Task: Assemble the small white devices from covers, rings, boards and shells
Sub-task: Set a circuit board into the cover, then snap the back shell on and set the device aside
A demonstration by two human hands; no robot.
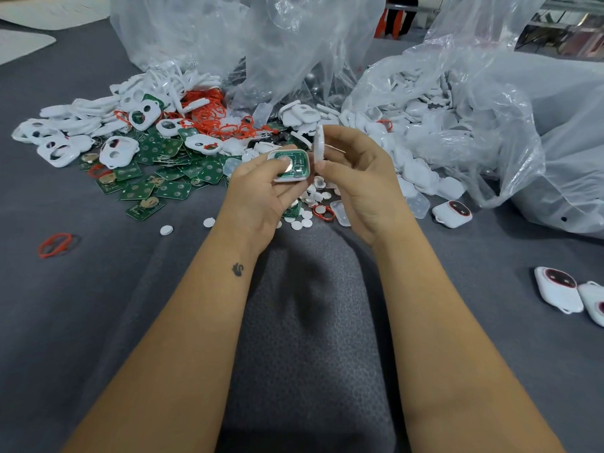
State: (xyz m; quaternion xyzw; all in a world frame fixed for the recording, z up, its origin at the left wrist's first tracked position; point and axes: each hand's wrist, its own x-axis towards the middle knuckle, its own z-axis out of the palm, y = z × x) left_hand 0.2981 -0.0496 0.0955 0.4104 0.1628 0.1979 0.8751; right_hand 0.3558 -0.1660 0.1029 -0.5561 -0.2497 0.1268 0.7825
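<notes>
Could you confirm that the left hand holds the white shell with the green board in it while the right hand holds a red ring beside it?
Not quite: the head view shows the right hand pinching a thin white plastic cover on edge, not a red ring. The left hand does hold the white shell with the green circuit board in it.

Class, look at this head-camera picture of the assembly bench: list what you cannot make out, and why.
- Print on the board in the left hand's shell: too small.
- Face of the white cover in the right hand: seen edge-on.
- Contents of the plastic bag: blurred by film.
- Finished device: cut by the right edge.
</notes>
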